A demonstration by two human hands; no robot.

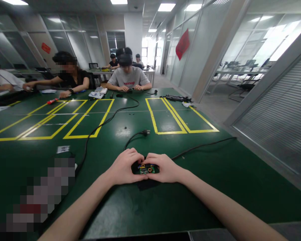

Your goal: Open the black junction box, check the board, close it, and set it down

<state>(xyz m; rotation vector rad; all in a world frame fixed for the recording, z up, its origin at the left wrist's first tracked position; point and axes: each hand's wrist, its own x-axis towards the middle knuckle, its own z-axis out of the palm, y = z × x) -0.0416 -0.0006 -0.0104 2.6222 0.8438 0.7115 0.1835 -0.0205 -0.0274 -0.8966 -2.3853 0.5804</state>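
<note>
A small green circuit board [145, 169] in a black casing sits on the green table [215, 167] close in front of me. My left hand [125, 167] curls around its left side and my right hand [164, 167] around its right side. Fingers of both hands are bent and meet over the top of the board. A black cable [203, 146] runs from the device off to the right. Another black cord with a plug [145, 133] lies just beyond my hands.
Yellow tape rectangles [175, 117] mark the table. Across it, a person in a grey shirt [128, 78] and a person in black [70, 78] work with small items. A white label [62, 149] and a long black cable [100, 125] lie left. A glass wall stands right.
</note>
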